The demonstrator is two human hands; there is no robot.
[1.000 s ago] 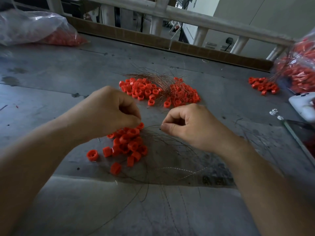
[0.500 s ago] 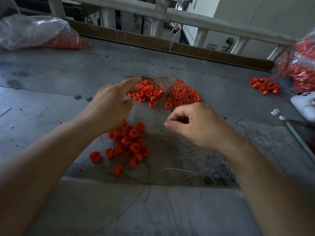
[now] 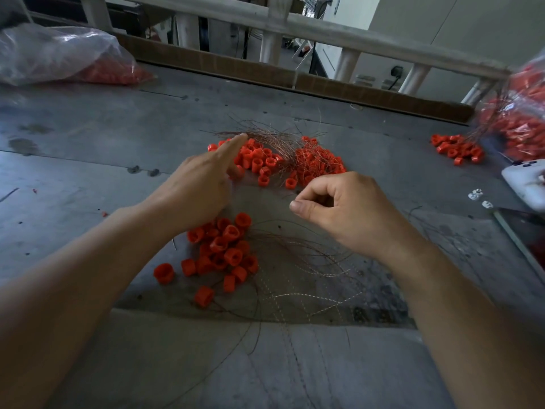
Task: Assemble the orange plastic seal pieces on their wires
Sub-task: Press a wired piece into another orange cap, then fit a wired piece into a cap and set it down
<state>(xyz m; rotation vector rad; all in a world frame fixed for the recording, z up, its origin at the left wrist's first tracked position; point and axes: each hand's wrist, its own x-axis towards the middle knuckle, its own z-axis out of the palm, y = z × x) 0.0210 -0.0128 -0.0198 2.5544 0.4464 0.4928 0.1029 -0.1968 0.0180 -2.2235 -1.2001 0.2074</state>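
Up close, a person's left hand (image 3: 203, 187) is hovering just above the near pile of orange seal pieces (image 3: 224, 249) on the grey counter (image 3: 88, 172). Its grip is lying wide and holding nothing, and the forefinger is pointing out over the far pile of seal pieces (image 3: 265, 162) beyond the near pile. Whether the fingertip is touching that heap cannot be told. The right hand (image 3: 339, 208) is hanging to the right of the near pile, its grip narrow, with thumb and forefinger pinching a thin wire (image 3: 285, 197) that barely shows. Loose wires (image 3: 300, 261) are fanning out just right of the near pile, and a bundle of wires (image 3: 265, 138) is lying across the far pile behind it. Well right of the near pile, a small heap of seal pieces (image 3: 457, 149) is sitting beside a clear bag (image 3: 519, 113) of orange parts. Far left of it, another clear bag (image 3: 59, 54) is slumping on the counter.
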